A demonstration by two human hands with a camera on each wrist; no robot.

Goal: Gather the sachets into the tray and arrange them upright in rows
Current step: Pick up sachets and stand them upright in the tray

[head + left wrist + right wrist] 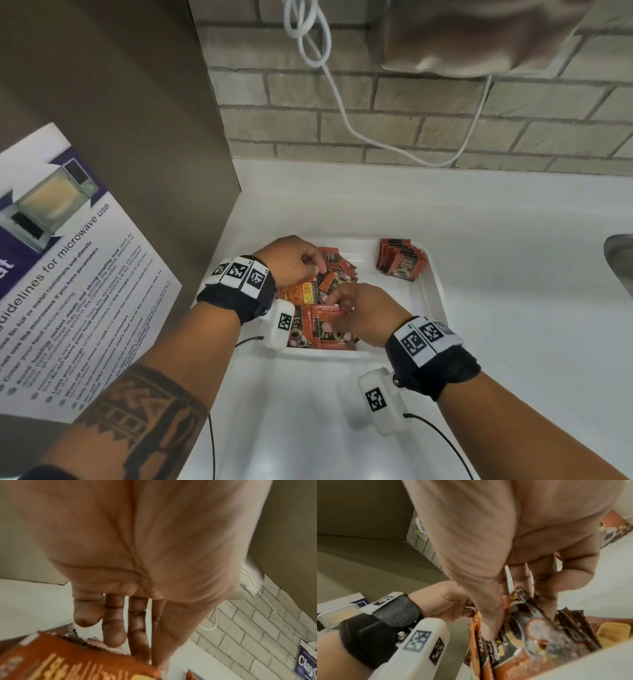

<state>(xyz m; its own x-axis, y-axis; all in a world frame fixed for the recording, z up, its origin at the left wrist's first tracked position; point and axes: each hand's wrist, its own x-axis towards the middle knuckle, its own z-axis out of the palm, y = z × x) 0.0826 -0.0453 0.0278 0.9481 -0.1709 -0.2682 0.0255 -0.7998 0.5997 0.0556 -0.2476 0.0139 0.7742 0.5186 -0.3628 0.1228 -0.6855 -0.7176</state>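
Observation:
A white tray sits on the counter with a loose pile of orange-and-black sachets filling its left half. A short row of upright sachets stands in its back right corner. My left hand reaches into the back of the pile; in the left wrist view its thumb and fingers pinch the edge of an orange sachet. My right hand is at the pile's middle. In the right wrist view its thumb and fingers pinch a sachet among others standing on edge.
The white counter runs to a brick wall with a dangling white cable. A brown panel with a microwave-use poster closes the left side. A metal sink edge shows at far right.

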